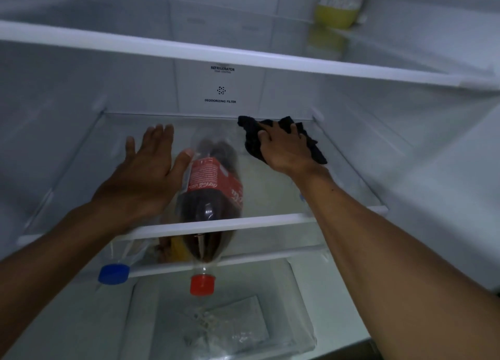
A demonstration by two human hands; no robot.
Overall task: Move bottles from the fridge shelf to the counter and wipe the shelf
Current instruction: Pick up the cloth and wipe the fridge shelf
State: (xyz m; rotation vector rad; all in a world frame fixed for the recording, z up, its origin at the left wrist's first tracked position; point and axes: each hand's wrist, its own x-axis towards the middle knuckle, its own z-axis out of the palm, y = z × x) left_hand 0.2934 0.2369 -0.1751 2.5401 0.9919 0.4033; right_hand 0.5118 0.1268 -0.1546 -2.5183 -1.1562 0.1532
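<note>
Right hand (pixel 284 148) presses a black cloth (pixel 313 151) flat on the glass shelf (pixel 81 170), up at one o'clock near the back wall, fingers curled onto it. Left hand (pixel 146 170) lies open, palm down, thumb touching the cola bottle (pixel 213 197), which lies on its side at centre, red cap (pixel 202 284) overhanging toward six o'clock. A blue-capped bottle (pixel 113 273) sits at seven o'clock.

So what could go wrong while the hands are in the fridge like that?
The cola bottle lies on its side on the glass shelf, neck and red cap sticking out past the front edge. A nudge from the left hand beside it might roll it off. The right hand wiping with the black cloth could bump it too. The blue-capped bottle also overhangs.
</note>
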